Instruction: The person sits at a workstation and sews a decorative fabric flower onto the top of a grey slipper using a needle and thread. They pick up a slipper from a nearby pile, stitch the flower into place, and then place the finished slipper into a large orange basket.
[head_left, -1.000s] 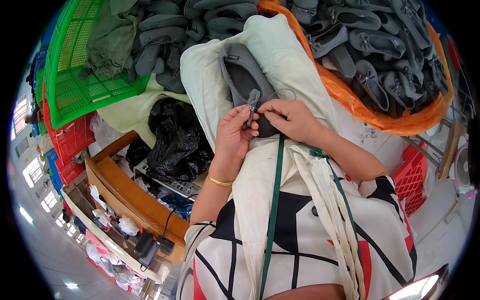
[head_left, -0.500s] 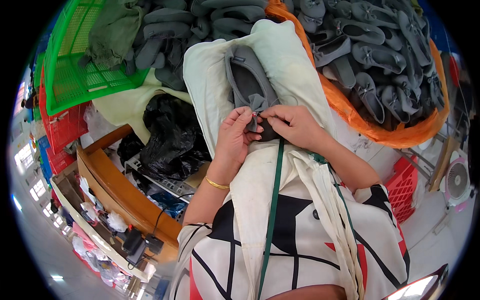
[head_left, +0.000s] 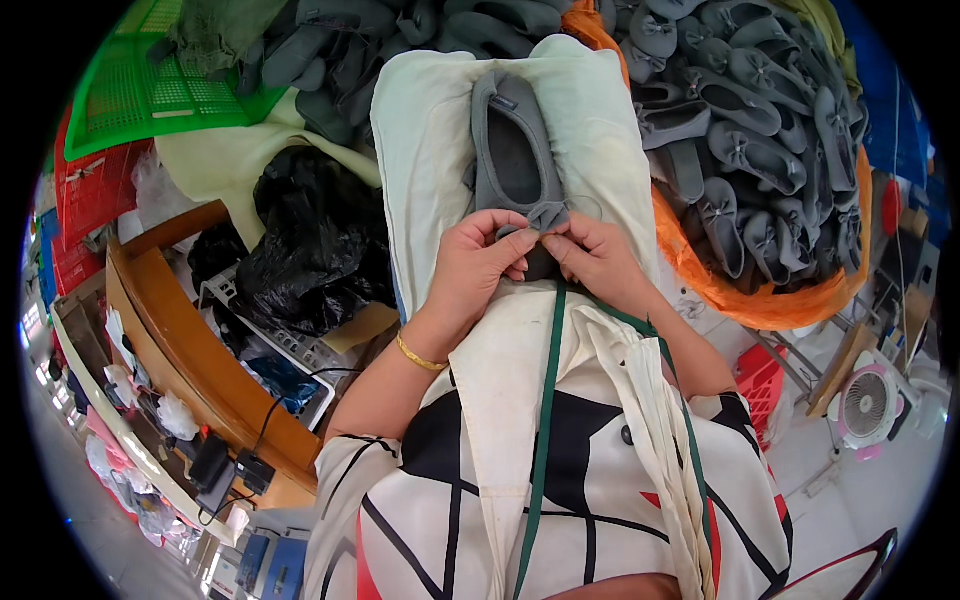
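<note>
A grey fabric flat shoe [head_left: 515, 165] lies on a pale cushion [head_left: 420, 120] in front of me, its toe end toward my body. At the toe sits a grey fabric bow [head_left: 547, 214]. My left hand [head_left: 485, 258] pinches the bow's near edge between thumb and fingers. Right beside it, my right hand [head_left: 598, 258] is closed on the bow too, the fingertips of both hands almost touching. A thin thread seems to loop near the right hand. Whatever small item may be between the fingertips is hidden.
At the right, an orange bag [head_left: 730, 300] holds several grey shoes [head_left: 760, 155]. More grey shoes [head_left: 345, 90] pile up beyond the cushion, next to a green crate [head_left: 150, 95]. Black plastic [head_left: 310, 240] and a wooden drawer unit [head_left: 190, 350] stand left; a fan [head_left: 868, 405] is right.
My right hand has come in from beside the bow to pinch it along with the left. The small red and shiny spot at the bow is now covered. The whole view has shifted slightly.
</note>
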